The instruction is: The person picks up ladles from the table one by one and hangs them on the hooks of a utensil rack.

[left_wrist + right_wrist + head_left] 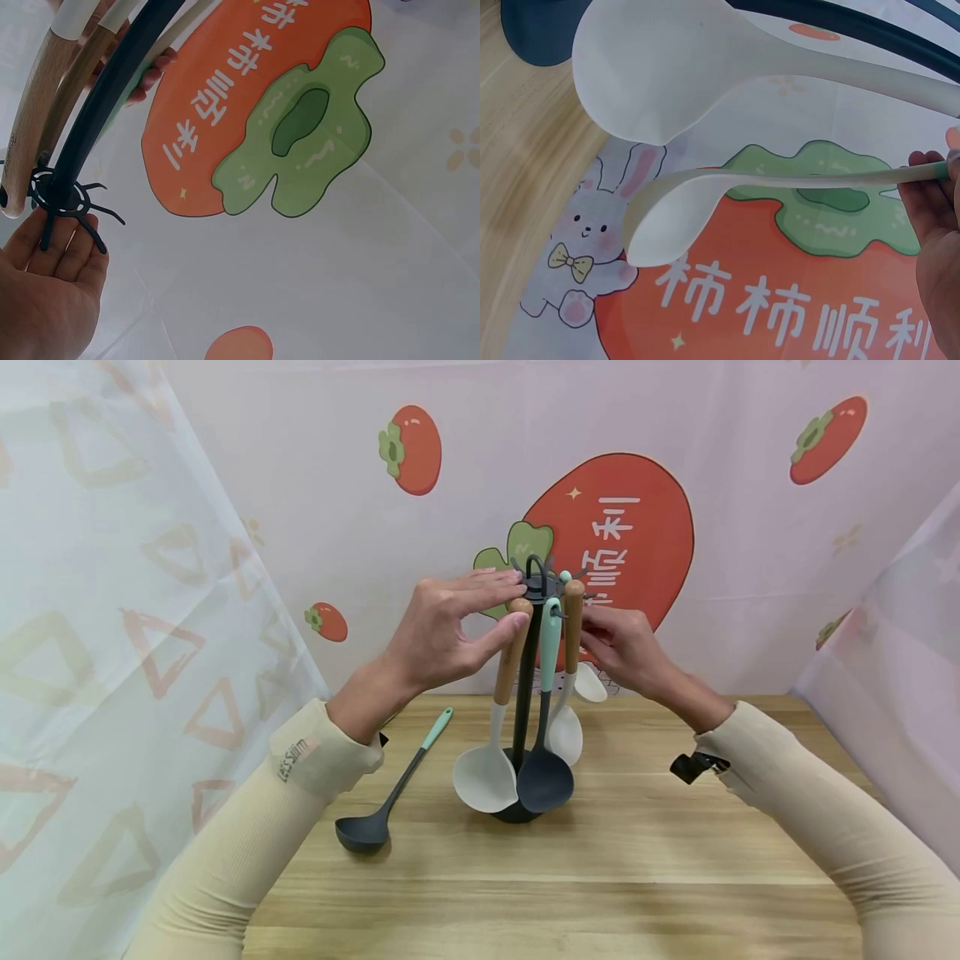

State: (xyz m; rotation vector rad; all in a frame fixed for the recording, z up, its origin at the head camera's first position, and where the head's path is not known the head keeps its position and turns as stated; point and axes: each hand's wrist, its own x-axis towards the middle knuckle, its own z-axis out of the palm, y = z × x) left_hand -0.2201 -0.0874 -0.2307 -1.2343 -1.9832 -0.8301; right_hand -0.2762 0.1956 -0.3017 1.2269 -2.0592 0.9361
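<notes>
A dark utensil stand [527, 693] holds hanging ladles and spoons around its pole. My left hand [448, 631] rests its straight fingers against the stand's hooked top [60, 196]; the thumb lies by a wooden-handled white ladle [483, 781]. On the stand's right side, my right hand [626, 643] pinches the mint handle of a white ladle [675, 221], whose bowl points down behind the others. In front hang a dark ladle with a mint handle [546, 781] and a second wooden-handled white utensil [566, 735]. The held handle's upper end is partly hidden.
Another dark ladle with a mint handle [363, 833] lies on the wooden table [675, 843], left of the stand. Behind the table hangs a pale cloth [300, 468] printed with red fruit; cloth also borders both sides.
</notes>
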